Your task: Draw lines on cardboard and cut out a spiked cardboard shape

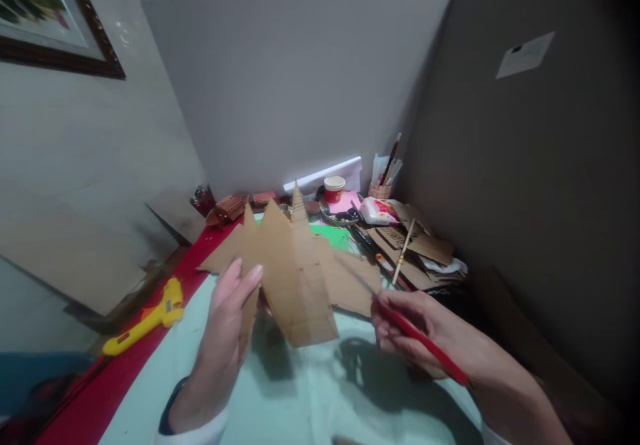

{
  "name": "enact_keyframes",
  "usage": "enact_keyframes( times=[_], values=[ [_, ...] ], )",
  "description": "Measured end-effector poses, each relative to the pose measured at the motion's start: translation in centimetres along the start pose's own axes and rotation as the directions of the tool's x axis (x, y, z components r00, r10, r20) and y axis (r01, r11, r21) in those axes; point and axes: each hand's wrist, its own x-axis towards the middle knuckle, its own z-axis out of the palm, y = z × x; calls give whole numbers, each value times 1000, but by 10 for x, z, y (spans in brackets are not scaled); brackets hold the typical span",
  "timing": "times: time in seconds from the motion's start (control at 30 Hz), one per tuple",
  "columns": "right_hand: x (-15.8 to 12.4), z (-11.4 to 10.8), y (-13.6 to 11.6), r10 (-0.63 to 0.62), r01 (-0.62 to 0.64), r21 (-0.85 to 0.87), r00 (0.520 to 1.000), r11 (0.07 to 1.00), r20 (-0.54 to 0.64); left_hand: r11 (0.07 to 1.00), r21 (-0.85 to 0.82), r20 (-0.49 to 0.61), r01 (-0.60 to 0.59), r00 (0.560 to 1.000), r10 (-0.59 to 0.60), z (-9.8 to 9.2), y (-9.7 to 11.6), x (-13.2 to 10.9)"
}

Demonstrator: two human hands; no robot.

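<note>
My left hand [233, 305] is closed on a cut piece of cardboard [285, 271], its thumb lying across the front face. The piece has several tall pointed spikes along its top and small reddish marks near the right side. In my right hand [415, 331] is a slim red-handled tool [425, 345], gripped much like a pen. Its thin grey tip points up and left towards the cardboard, apparently apart from it; blur hides what kind of tip it is. Another flat cardboard piece [353, 281] lies behind, on the pale green table cover [320, 398].
A yellow glue gun [150, 318] lies on the red cloth edge at left. Towards the back stand a red paper cup [335, 189] and a pen holder [381, 190]. Cardboard scraps [433, 248], a wooden stick [404, 251] and a plastic packet [379, 211] crowd the right.
</note>
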Motion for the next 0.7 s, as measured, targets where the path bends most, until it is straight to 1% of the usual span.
enact_keyframes(
  times=[0.1,0.17,0.27,0.37,0.4,0.47,0.5,0.57,0.63,0.7],
  values=[
    [13,6,5,-16,21,43,994,999,-111,999,36,45,-38,998,36,2,-3,-1],
    [21,15,6,-24,36,77,988,996,-153,997,54,63,-52,997,49,4,-5,-4],
    [29,31,4,-33,57,140,986,989,-164,996,78,98,-54,994,46,8,-7,-9],
    [30,44,-1,-33,66,180,983,981,-180,995,87,91,-52,995,44,11,-9,-14],
    [30,46,-2,-34,72,190,981,979,-193,996,75,84,-47,996,40,11,-9,-15],
    [30,46,-2,-40,90,215,973,972,-228,1000,-10,91,-24,996,25,10,-9,-18],
    [30,45,-1,-42,102,231,967,968,-252,998,-62,117,1,993,6,9,-8,-19],
    [30,42,3,-41,127,269,952,955,-303,989,-122,231,80,972,-50,7,-7,-22],
    [31,40,8,-39,150,302,937,941,-346,985,-90,350,146,931,-106,7,-7,-25],
    [31,39,11,-38,166,322,929,932,-369,985,-20,415,170,898,-146,10,-9,-29]
  ],
)
